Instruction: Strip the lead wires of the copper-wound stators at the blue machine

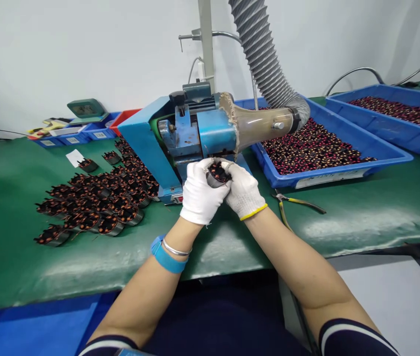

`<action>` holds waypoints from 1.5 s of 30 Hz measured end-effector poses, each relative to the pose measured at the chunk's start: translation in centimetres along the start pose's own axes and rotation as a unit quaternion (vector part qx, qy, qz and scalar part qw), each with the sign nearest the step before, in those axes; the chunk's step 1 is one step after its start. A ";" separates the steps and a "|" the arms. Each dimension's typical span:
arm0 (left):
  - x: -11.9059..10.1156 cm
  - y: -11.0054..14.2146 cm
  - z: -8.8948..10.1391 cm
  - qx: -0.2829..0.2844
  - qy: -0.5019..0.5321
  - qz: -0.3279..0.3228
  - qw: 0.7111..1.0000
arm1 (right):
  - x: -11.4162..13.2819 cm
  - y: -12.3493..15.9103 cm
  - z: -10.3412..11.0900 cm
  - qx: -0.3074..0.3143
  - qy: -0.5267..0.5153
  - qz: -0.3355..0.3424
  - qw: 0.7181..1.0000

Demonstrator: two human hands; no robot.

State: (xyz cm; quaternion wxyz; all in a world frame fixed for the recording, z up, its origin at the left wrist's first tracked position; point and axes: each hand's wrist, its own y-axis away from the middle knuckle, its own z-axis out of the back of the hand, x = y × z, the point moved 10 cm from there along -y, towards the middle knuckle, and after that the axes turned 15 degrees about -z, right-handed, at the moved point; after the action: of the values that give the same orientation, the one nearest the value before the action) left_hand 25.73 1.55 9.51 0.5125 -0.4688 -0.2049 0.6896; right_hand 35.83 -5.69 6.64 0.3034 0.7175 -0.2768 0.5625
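A round motor stator, dark with copper windings inside, is gripped between my two gloved hands. My left hand, in a white glove, wraps its left side. On the other side my right hand, in a white knit glove with a yellow cuff, has its fingers closed on the rim. Both hands are just below the blue machine, in front of its cylindrical head. Whether the stator touches the machine is hidden by my fingers. Many similar stators stand grouped to the left of the machine.
Pliers with yellow-and-black handles lie on the green mat to the right. Behind them is a blue tray full of small dark and red parts, with a second tray beyond. A grey hose rises from the machine. Small bins stand back left.
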 end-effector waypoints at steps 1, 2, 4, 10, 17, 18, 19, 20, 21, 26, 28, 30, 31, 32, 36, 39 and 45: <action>-0.1 -0.1 -0.1 0.008 0.000 0.007 1.000 | 0.4 0.3 0.3 -0.007 0.019 0.011 1.000; -0.2 -0.1 -0.3 0.015 0.000 0.012 1.000 | 0.7 0.6 0.6 -0.014 0.030 0.017 0.999; -0.3 -0.1 -0.4 0.020 0.003 0.019 1.000 | 0.9 0.9 1.0 -0.026 0.043 0.024 0.998; -0.1 0.0 -0.5 0.029 0.015 0.023 0.999 | 1.2 1.2 0.4 -0.017 0.060 0.070 0.996; 0.0 0.1 -0.4 0.027 0.020 0.038 0.999 | 0.8 1.0 0.4 -0.029 0.052 0.049 0.997; 0.0 0.1 -0.4 0.025 0.020 0.039 0.999 | 0.9 1.1 0.4 -0.031 0.047 0.049 0.997; -0.1 0.1 -0.4 0.026 0.022 0.039 0.999 | 1.0 1.2 0.4 -0.034 0.041 0.048 0.997; -0.1 0.1 -0.5 0.027 0.025 0.040 0.999 | 1.0 1.2 0.4 -0.038 0.032 0.042 0.998; -0.2 0.1 -0.5 0.028 0.027 0.041 0.998 | 1.0 1.3 0.6 -0.044 0.022 0.033 0.998; 0.0 0.0 -0.7 0.013 0.031 0.064 0.997 | 0.8 0.9 0.5 -0.031 -0.021 0.001 0.999; -0.1 0.0 -0.7 0.007 0.035 0.066 0.997 | 0.2 0.5 0.3 -0.011 -0.066 -0.007 0.998; -0.1 0.3 -0.6 0.001 0.057 0.068 0.996 | -0.5 0.1 0.4 -0.005 -0.109 -0.009 0.994; 0.0 0.6 -0.5 -0.002 0.084 0.072 0.994 | -0.8 0.0 0.4 -0.001 -0.118 -0.003 0.993; 0.1 1.0 -0.4 -0.006 0.123 0.083 0.989 | -1.0 0.1 0.3 0.009 -0.115 0.005 0.993; 1.3 3.5 0.1 -0.044 0.364 0.198 0.909 | -1.3 1.3 -1.0 0.084 -0.044 0.038 0.995; 1.1 5.6 0.3 -0.059 0.548 0.292 0.782 | -1.5 2.3 -2.0 0.132 -0.019 0.041 0.990; 0.9 10.2 4.8 -0.020 0.602 0.332 0.726 | -2.0 3.0 -2.2 0.129 0.032 0.025 0.991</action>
State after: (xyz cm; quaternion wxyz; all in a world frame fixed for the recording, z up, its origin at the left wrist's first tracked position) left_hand 16.35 -0.73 3.58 0.2573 -0.8337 0.3016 0.3844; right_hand 31.77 -5.86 5.42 0.2029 0.7253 -0.2104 0.6233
